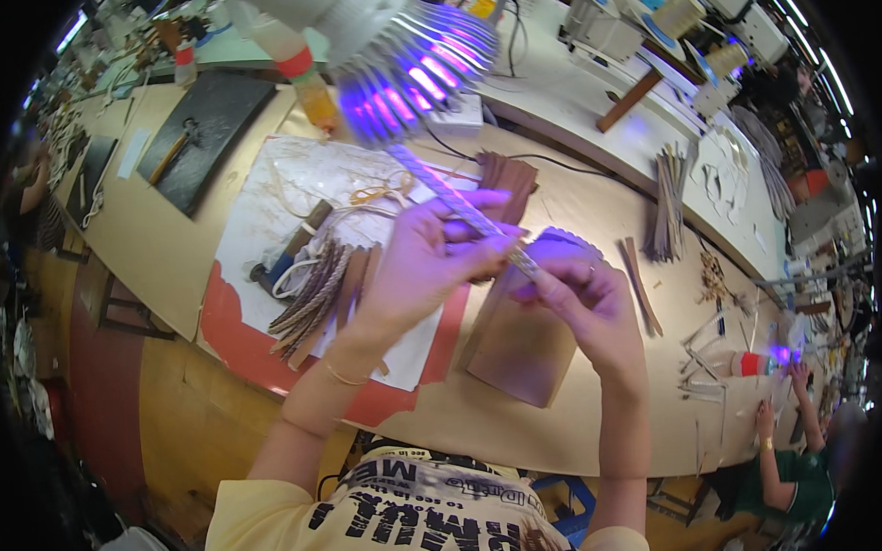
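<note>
Workbench [563,417] | left hand [431,261], right hand [583,295]: both pinch one braided strip [458,205]

A clear bottle [293,62] with an orange-red label band stands at the surface's [169,275] far edge — amber liquid below.

A purple-lit lamp [409,58] hangs above the workbench [168,256], beside an orange-filled bottle [303,71].

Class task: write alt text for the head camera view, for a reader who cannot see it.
Both hands, left hand and right hand, hold a thin braided strip up under a violet lamp. Below lie a brown leather piece and a bundle of strips on a tan workbench.
</note>
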`<state>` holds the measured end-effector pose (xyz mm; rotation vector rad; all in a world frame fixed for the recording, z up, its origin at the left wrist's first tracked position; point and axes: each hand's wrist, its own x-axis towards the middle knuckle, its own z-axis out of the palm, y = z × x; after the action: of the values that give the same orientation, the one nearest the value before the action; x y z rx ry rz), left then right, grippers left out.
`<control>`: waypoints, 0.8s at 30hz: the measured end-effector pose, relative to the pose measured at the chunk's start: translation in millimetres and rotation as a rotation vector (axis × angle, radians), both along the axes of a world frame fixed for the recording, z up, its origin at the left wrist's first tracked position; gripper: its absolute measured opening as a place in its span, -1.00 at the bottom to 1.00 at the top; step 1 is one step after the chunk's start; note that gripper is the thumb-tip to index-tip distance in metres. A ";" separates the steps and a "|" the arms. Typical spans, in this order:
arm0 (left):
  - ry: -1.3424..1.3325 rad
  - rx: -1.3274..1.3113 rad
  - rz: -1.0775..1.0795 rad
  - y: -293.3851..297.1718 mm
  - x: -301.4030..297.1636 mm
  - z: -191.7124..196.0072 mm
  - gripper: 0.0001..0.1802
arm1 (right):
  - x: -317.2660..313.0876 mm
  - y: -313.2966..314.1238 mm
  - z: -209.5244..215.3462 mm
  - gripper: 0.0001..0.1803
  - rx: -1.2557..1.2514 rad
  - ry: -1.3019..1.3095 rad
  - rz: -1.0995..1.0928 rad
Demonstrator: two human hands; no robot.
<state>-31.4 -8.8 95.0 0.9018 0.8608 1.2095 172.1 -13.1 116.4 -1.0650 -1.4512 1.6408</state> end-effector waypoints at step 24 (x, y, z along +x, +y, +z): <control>-0.176 0.106 0.010 -0.6 -29.0 -16.9 -0.65 | 32.0 -15.9 -20.5 -0.65 1.513 -0.854 -0.388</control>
<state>-60.4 -9.4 78.1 0.8626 0.6660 1.3321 204.1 -29.0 95.9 -0.9167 -2.1095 -0.4659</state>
